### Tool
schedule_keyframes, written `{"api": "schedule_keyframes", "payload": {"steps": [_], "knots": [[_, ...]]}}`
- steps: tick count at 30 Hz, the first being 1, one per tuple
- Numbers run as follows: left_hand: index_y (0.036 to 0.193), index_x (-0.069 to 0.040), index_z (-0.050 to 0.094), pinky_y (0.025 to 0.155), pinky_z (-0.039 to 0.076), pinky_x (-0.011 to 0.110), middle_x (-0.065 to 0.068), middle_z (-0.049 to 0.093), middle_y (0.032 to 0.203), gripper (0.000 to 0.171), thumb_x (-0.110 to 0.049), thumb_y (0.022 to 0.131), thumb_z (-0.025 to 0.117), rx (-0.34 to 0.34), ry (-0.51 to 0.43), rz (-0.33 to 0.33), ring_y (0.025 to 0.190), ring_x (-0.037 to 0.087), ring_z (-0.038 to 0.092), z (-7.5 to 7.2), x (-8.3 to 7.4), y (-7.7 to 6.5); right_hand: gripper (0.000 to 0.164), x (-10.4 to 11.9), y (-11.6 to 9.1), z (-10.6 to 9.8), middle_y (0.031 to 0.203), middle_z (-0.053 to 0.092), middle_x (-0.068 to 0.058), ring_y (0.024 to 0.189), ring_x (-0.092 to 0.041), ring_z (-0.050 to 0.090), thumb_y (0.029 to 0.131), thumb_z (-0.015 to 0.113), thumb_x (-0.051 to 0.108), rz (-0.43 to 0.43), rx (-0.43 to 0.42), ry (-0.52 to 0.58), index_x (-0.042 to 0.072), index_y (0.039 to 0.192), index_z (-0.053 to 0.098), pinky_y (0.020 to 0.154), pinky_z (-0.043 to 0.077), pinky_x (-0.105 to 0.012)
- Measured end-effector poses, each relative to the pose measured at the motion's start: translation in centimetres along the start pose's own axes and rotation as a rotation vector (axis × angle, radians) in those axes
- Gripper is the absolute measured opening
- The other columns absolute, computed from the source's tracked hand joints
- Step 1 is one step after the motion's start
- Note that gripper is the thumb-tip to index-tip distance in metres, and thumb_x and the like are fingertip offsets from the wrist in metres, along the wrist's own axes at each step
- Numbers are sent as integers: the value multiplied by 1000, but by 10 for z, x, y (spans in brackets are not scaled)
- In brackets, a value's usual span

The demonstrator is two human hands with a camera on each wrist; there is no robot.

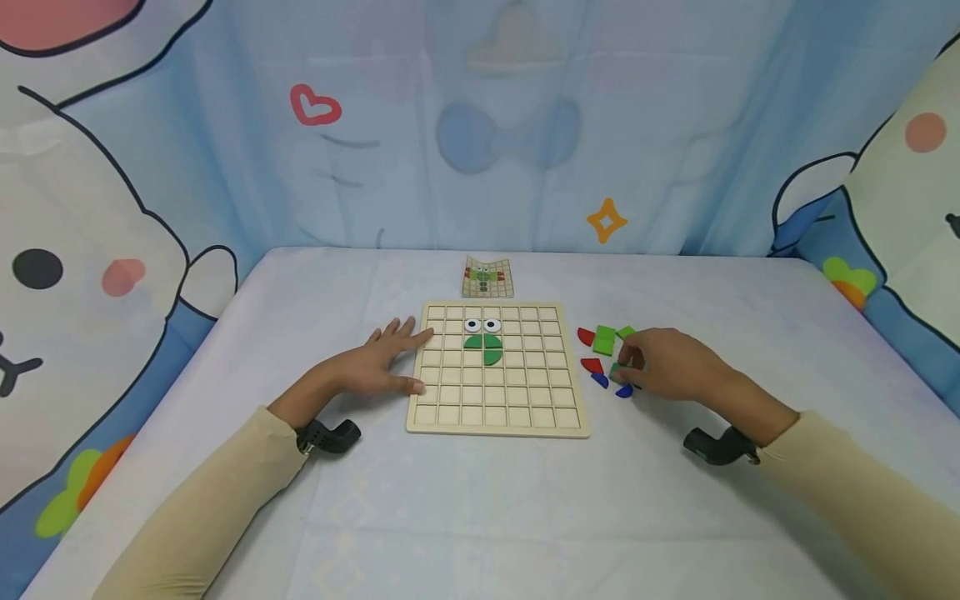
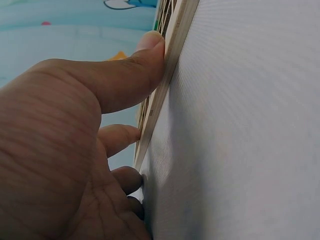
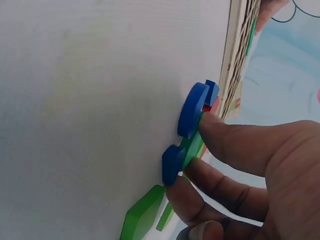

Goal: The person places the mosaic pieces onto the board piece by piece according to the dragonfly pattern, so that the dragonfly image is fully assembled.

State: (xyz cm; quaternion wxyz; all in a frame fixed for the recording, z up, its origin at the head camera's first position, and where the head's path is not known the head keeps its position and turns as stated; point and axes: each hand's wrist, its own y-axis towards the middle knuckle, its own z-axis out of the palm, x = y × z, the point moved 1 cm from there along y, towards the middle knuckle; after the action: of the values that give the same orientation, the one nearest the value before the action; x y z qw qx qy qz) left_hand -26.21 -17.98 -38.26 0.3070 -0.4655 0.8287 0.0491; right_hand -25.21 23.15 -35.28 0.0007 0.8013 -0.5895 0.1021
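A wooden grid board (image 1: 495, 395) lies flat, bearing two white-and-black eye pieces (image 1: 472, 326) and several dark green quarter-round pieces (image 1: 492, 357). My left hand (image 1: 371, 364) rests at the board's left edge, fingers spread, with thumb and index finger touching its frame. Right of the board, my right hand (image 1: 672, 364) pinches a green piece (image 3: 192, 145) between thumb and fingers, low over the table. Close around these fingertips lie blue pieces (image 3: 193, 110), red pieces (image 1: 592, 365) and light green squares (image 1: 603, 340). The palm hides part of the pile.
A small patterned card (image 1: 487, 279) with a coloured grid picture lies behind the board. The table has a white cloth (image 1: 480, 508). A blue cartoon curtain (image 1: 510, 192) hangs behind it. Each wrist wears a black camera mount (image 1: 330, 436).
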Motion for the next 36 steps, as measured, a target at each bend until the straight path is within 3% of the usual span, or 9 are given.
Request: {"api": "schedule_keyframes", "payload": {"steps": [5,12,20,26,36], "knots": [[160,-20,14,123,-7,55,15,-7,166,91,-45,90,68,1,-2,-14,152,35,-15,1,0,1,29,1,1,1,65,59,1,61,-15,52,88,73,35,33,8,-11,6,86,69,53,43,-25],[160,-20,14,123,-8,54,15,-7,166,92,-46,90,69,-1,-11,-16,152,34,-15,1,0,2,26,3,3,2,58,54,1,58,-14,50,91,70,31,8,9,-9,9,78,70,51,41,-25],[160,-20,15,123,-8,54,15,-7,166,92,-45,90,69,-1,-12,-14,152,35,-15,1,1,2,9,2,2,-5,82,67,0,70,-15,54,89,72,19,-58,2,32,11,94,72,59,47,-26],[160,-21,14,123,-8,54,15,-7,166,92,-46,90,69,1,-6,-24,152,35,-15,1,2,2,26,3,-2,-8,93,68,-2,76,-14,55,85,77,23,-93,48,52,11,108,73,62,49,-25],[160,-21,14,123,-8,54,14,-8,166,92,-47,90,68,3,-7,-22,152,34,-16,1,1,2,31,8,-2,-5,97,72,-2,84,-17,59,82,80,24,-57,46,32,7,107,74,69,55,-31]]}}
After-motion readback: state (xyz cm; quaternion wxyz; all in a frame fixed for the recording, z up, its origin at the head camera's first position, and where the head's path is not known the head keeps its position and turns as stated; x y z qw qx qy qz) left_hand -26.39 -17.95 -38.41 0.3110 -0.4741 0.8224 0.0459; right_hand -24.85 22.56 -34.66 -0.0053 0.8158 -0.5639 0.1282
